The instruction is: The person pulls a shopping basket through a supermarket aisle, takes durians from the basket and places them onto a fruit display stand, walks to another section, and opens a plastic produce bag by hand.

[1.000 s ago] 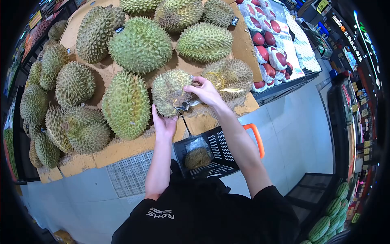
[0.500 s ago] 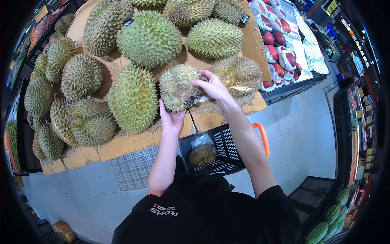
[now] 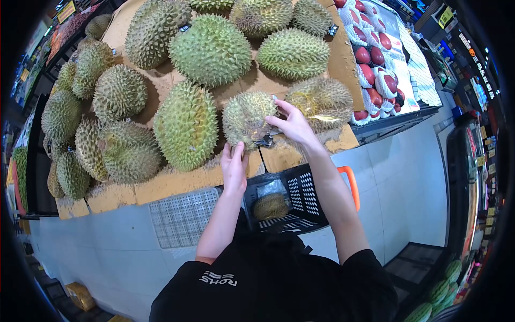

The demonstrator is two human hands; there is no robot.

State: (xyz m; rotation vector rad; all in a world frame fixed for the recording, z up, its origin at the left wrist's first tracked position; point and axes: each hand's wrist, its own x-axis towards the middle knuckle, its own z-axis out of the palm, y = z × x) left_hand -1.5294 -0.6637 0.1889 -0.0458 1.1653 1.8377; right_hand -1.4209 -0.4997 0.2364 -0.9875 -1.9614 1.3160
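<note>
A small, pale yellow-green durian with brownish patches sits at the front edge of the display, between my two hands. My left hand has its fingertips against the durian's near lower edge. On the other side, my right hand grips it with thumb and fingers bent around its right edge. A small dark tag hangs at its lower right. A larger green durian lies just to the left, and a browner durian with yellow strands lies right of my right hand.
More durians cover the cardboard-lined stand. Below its edge is a black basket with an orange handle, holding a durian and a clear package. Red fruit in white foam nets lies to the right.
My left hand has shifted from the durian's left side to its near lower edge. My right hand stays on its right side. The whole view has shifted slightly.
</note>
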